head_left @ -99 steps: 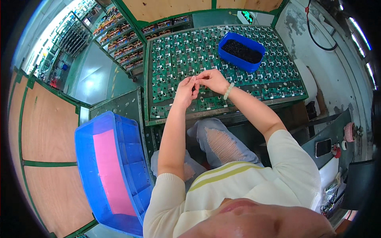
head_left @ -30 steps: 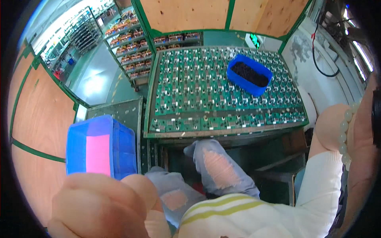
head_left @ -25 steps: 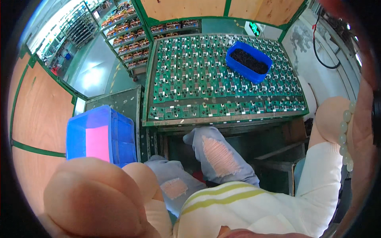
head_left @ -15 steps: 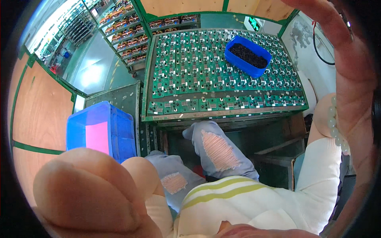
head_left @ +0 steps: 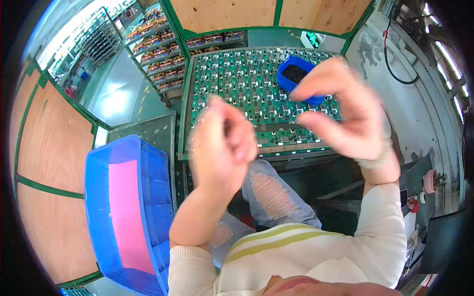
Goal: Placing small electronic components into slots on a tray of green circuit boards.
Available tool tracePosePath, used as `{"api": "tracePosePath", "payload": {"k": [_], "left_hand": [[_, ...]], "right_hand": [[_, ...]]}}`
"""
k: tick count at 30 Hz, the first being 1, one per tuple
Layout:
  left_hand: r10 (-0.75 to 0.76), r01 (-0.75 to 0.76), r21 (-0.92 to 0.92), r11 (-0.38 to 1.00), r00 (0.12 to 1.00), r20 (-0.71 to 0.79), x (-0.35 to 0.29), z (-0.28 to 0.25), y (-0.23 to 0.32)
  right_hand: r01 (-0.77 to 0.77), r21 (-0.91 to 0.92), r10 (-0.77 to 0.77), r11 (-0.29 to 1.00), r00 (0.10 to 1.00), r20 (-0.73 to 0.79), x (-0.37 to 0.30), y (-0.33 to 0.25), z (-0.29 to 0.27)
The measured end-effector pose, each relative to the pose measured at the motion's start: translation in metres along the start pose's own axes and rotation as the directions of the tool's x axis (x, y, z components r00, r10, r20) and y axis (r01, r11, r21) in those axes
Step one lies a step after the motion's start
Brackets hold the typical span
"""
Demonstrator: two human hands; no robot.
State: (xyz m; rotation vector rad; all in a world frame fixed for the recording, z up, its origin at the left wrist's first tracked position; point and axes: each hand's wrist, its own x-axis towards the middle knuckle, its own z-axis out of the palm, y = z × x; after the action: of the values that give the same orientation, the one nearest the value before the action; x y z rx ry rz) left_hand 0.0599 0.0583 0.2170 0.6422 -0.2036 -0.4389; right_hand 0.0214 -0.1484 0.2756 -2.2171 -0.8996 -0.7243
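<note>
Both hands hang in the air above the near part of the table, smeared by motion. My left hand [head_left: 221, 143] is in front of the table's left half with its fingers curled; whether anything is in them is too blurred to tell. My right hand [head_left: 348, 111], a pale bead bracelet [head_left: 377, 160] at its wrist, has thumb and fingers spread apart with nothing seen between them. It partly hides a blue plastic tub [head_left: 282, 81] of small black parts [head_left: 294, 74]. Rows of green circuit boards [head_left: 222, 74] cover the table [head_left: 276, 126] beneath.
To my left stands a large blue crate [head_left: 98, 197] with a pink sheet [head_left: 128, 212] inside. A green-framed wooden panel [head_left: 222, 17] rises behind the table. Beyond it are loaded racks [head_left: 150, 49]. A dark hose [head_left: 390, 64] hangs at the right wall.
Both hands have moved away from close to the head, forward and down over the table. The view has shifted slightly, showing more of the blue crate and the right wall.
</note>
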Motion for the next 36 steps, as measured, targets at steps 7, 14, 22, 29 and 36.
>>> {"api": "tracePosePath", "payload": {"k": [7, 14, 22, 29, 36], "left_hand": [[-0.377, 0.421, 0.257, 0.87, 0.904, -0.204, 0.063, -0.091, -0.103], [-0.502, 0.527, 0.37, 0.765, 0.848, -0.17, 0.08, -0.14, -0.125], [-0.374, 0.452, 0.204, 0.868, 0.867, -0.33, 0.11, -0.159, -0.131], [-0.309, 0.359, 0.093, 0.929, 0.888, -0.341, 0.13, -0.165, -0.111], [-0.319, 0.391, 0.284, 0.876, 0.909, -0.267, 0.133, -0.169, -0.109]], "right_hand": [[-0.238, -0.107, 0.254, 0.965, 0.952, 0.171, -0.081, 0.086, 0.112], [-0.72, 0.401, 0.611, 0.566, 0.693, 0.382, -0.123, 0.142, 0.152], [-0.726, 0.396, 0.791, 0.563, 0.612, -0.001, -0.122, 0.18, 0.154], [-0.733, 0.216, 0.745, 0.646, 0.666, 0.03, -0.111, 0.221, 0.151], [-0.365, -0.339, 0.436, 0.867, 0.886, 0.162, -0.091, 0.241, 0.174]]}}
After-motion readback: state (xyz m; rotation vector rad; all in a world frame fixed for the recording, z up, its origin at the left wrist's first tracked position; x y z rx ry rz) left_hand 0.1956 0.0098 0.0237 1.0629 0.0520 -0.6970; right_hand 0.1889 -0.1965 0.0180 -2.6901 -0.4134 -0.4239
